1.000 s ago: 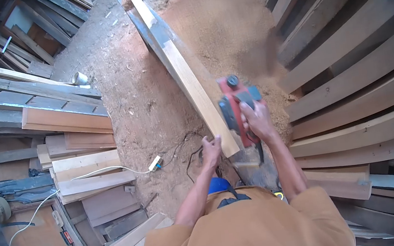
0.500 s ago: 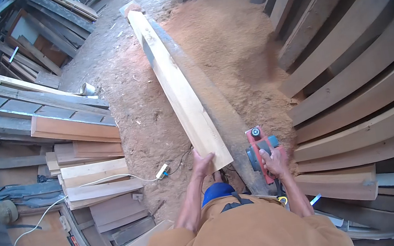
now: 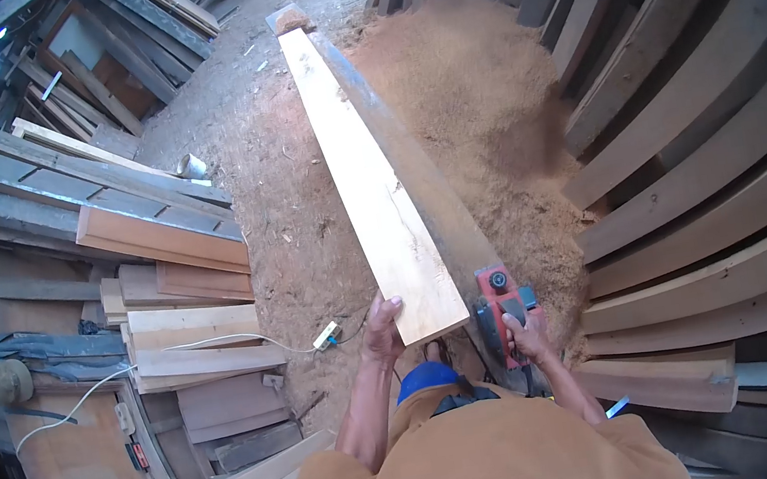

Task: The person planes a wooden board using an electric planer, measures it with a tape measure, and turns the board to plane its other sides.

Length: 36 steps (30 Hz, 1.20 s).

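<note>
A long pale wooden plank [image 3: 371,187] lies lengthwise ahead of me, its broad face up. My left hand [image 3: 382,328] is closed round the plank's near left edge, thumb on top and fingers hidden underneath. My right hand [image 3: 527,335] grips the handle of a red and grey electric planer [image 3: 500,287]. The planer sits just right of the plank's near end, on or beside a worn grey beam [image 3: 444,216] that runs under and along the plank. Whether the planer touches the plank I cannot tell.
Sawdust and shavings [image 3: 448,73] cover the ground to the right. Curved boards [image 3: 697,239] line the right side. Stacked planks [image 3: 197,339] fill the left. A power strip [image 3: 326,336] with a white cord lies near my left arm. A small pail [image 3: 192,166] stands farther off.
The plank has been turned from a tilt, so its broad face now shows. My left hand has shifted its hold to the left edge. The planer has turned slightly in my right hand.
</note>
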Motion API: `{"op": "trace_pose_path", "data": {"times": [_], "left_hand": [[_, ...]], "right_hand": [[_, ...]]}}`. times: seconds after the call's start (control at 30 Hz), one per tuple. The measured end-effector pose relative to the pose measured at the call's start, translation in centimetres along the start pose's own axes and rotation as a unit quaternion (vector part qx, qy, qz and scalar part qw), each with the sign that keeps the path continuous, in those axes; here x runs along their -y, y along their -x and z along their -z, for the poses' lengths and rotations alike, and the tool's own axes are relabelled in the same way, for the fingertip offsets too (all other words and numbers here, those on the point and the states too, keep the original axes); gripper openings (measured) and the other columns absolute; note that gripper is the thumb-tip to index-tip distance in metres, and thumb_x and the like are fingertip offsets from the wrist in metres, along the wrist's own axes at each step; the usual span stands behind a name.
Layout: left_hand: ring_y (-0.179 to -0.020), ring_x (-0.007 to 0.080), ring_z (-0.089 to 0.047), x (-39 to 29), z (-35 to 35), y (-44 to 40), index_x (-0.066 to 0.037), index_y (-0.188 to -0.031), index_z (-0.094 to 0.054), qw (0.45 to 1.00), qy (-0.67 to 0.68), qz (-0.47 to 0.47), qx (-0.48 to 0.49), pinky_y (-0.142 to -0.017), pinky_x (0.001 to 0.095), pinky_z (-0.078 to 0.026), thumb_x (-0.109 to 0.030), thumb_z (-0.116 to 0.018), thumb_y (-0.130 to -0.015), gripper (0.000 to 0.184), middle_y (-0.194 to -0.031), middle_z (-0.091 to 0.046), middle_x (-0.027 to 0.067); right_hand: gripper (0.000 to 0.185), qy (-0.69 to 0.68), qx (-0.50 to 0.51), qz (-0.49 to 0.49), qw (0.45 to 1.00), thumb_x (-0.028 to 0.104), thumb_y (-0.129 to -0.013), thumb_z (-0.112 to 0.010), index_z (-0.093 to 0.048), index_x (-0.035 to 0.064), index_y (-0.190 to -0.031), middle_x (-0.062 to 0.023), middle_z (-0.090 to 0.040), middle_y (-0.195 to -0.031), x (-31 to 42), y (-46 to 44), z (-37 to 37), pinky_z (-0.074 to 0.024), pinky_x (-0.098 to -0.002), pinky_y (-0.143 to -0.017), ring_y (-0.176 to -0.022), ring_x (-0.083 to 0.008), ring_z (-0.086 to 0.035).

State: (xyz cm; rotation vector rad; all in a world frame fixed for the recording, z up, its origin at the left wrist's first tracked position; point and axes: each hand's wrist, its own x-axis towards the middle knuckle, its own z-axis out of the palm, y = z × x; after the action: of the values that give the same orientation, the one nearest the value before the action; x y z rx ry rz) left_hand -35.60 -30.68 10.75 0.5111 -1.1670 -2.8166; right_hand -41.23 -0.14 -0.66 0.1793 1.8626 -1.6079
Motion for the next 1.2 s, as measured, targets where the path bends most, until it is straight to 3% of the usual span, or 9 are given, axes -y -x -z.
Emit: {"op": "trace_pose_path", "data": {"times": [0.23, 0.33, 0.43, 0.53, 0.67, 0.87, 0.97, 1.07, 1.2], "left_hand": [[-0.126, 0.028, -0.061, -3.9, -4.2, 0.7, 0.002, -0.145, -0.045, 0.993, 0.07, -0.093, -0.006, -0.108, 0.0435, -0.049, -0.04, -0.04, -0.108, 0.056, -0.138, -0.06, 0.0164], [-0.126, 0.0302, -0.061, -5.0, -5.6, 0.4, 0.0, -0.146, -0.045, 0.979, 0.146, -0.143, -0.02, -0.108, 0.0446, -0.048, -0.04, -0.038, -0.108, 0.056, -0.14, -0.058, 0.0177], [-0.133, 0.0372, -0.054, -3.7, -7.9, -1.2, -0.004, -0.151, -0.041, 0.963, 0.243, -0.115, -0.029, -0.111, 0.0526, -0.045, -0.046, -0.045, -0.101, 0.066, -0.146, -0.053, 0.0202], [-0.135, 0.0435, -0.05, -3.9, -12.1, -2.1, -0.003, -0.154, -0.038, 0.937, 0.312, -0.054, 0.145, -0.112, 0.06, -0.04, -0.05, -0.052, -0.095, 0.077, -0.149, -0.051, 0.0215], [-0.137, 0.0503, -0.043, 1.7, -6.1, -3.9, -0.01, -0.16, -0.027, 0.917, 0.38, -0.049, 0.105, -0.112, 0.0654, -0.036, -0.062, -0.061, -0.087, 0.096, -0.156, -0.035, 0.0304], [-0.131, 0.0492, -0.051, 2.8, -2.9, -3.0, -0.008, -0.158, -0.031, 0.917, 0.387, -0.047, 0.082, -0.109, 0.0652, -0.04, -0.057, -0.06, -0.089, 0.09, -0.153, -0.04, 0.0296], [-0.13, 0.044, -0.054, 2.2, -3.1, -2.0, -0.005, -0.153, -0.04, 0.921, 0.381, -0.054, 0.052, -0.11, 0.0608, -0.042, -0.052, -0.06, -0.092, 0.079, -0.149, -0.049, 0.0241], [-0.128, 0.0402, -0.058, 1.6, -3.5, -1.2, -0.002, -0.148, -0.047, 0.925, 0.373, -0.061, 0.024, -0.111, 0.0571, -0.044, -0.048, -0.058, -0.095, 0.071, -0.146, -0.055, 0.0203], [-0.13, 0.0399, -0.057, 0.6, -4.3, -1.5, -0.001, -0.149, -0.044, 0.939, 0.335, -0.078, 0.012, -0.111, 0.0563, -0.044, -0.049, -0.047, -0.101, 0.068, -0.147, -0.053, 0.0216]], "right_hand": [[0.035, 0.009, 0.0, -0.001, 1.0, 0.04, -0.097, -0.066, -0.062, 0.0054, -0.092, -0.0013, -0.059, -0.067, -0.3, 0.1, 0.1, -0.0482, -0.0297, -0.052, -0.054, -0.0131, -0.058], [0.036, 0.019, -0.004, -0.01, 1.0, 0.04, -0.097, -0.066, -0.062, 0.005, -0.089, -0.0018, -0.06, -0.066, -0.1, -0.1, 0.3, -0.0481, -0.0301, -0.052, -0.054, -0.0138, -0.059], [0.037, 0.023, -0.009, -0.017, 1.0, 0.04, -0.097, -0.067, -0.062, 0.0048, -0.088, -0.0019, -0.059, -0.065, 0.4, 0.5, 0.0, -0.048, -0.0301, -0.051, -0.053, -0.0141, -0.059], [0.037, 0.039, -0.002, -0.013, 0.999, 0.04, -0.097, -0.067, -0.062, 0.0052, -0.087, -0.0019, -0.059, -0.065, 0.2, -0.2, -0.1, -0.0479, -0.0301, -0.051, -0.053, -0.0141, -0.059], [0.035, 0.025, 0.013, -0.025, 0.999, 0.04, -0.096, -0.069, -0.059, 0.0058, -0.092, -0.0005, -0.056, -0.065, -1.2, -0.7, 0.5, -0.0465, -0.0303, -0.049, -0.053, -0.0121, -0.055], [0.039, 0.019, -0.001, -0.022, 1.0, 0.043, -0.095, -0.068, -0.062, 0.0056, -0.088, 0.0005, -0.058, -0.065, -0.8, -0.6, 0.3, -0.0465, -0.0284, -0.048, -0.051, -0.0116, -0.056], [0.041, 0.018, 0.02, -0.071, 0.997, 0.042, -0.093, -0.07, -0.063, 0.0022, -0.1, -0.0082, -0.064, -0.079, 0.3, -0.1, 0.4, -0.0542, -0.0355, -0.065, -0.069, -0.0197, -0.065], [0.053, 0.411, -0.137, 0.162, 0.887, 0.042, -0.089, -0.073, -0.059, 0.0039, -0.122, -0.0191, -0.063, -0.11, 0.0, -0.5, 0.1, -0.0501, -0.0463, -0.092, -0.105, -0.0309, -0.061], [0.083, 0.362, -0.068, 0.27, 0.89, 0.045, -0.083, -0.076, -0.043, 0.0017, -0.145, -0.0253, -0.043, -0.145, 11.9, 3.7, -1.1, -0.0356, -0.051, -0.111, -0.133, -0.0416, -0.042]]}}
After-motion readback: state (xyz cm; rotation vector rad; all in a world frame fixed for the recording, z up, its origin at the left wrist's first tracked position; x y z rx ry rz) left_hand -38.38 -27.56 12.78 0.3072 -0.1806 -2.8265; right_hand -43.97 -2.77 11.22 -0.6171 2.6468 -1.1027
